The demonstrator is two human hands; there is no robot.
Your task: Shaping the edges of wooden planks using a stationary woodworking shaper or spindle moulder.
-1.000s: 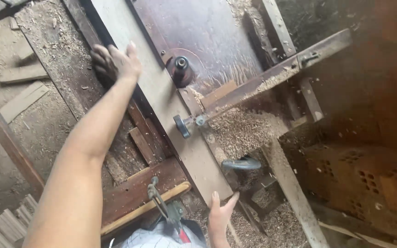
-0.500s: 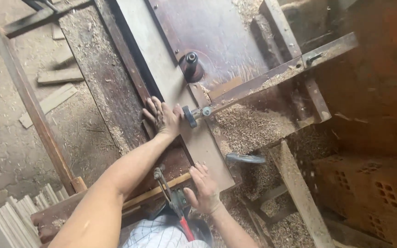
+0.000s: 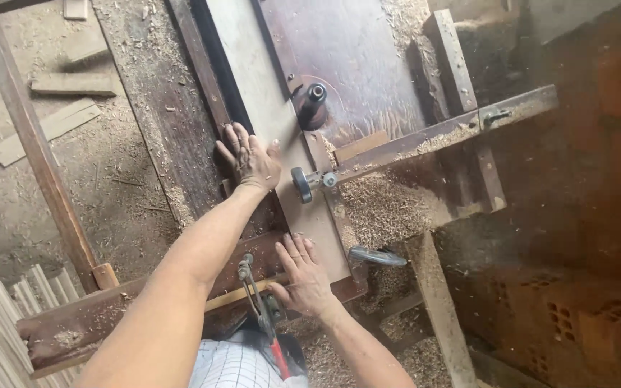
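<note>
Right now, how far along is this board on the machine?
Done: sawdust heaped beside the table suggests earlier passes. In hand: the left hand presses flat on the pale board near its left edge, and the right hand pushes at its near end. Left: most of the board lies beyond the round cutter spindle, though how much of it is worked cannot be told.

1. Plank (image 3: 267, 93) under the hands: pale grey-brown.
2. Saw table top (image 3: 353, 65): dark reddish brown.
3. Sawdust (image 3: 386, 205): tan.
4. Brick wall (image 3: 576, 302): orange-red.
5. Pliers' handle (image 3: 279, 357): red.
6. Shirt (image 3: 235, 366): white, blue checked.
</note>
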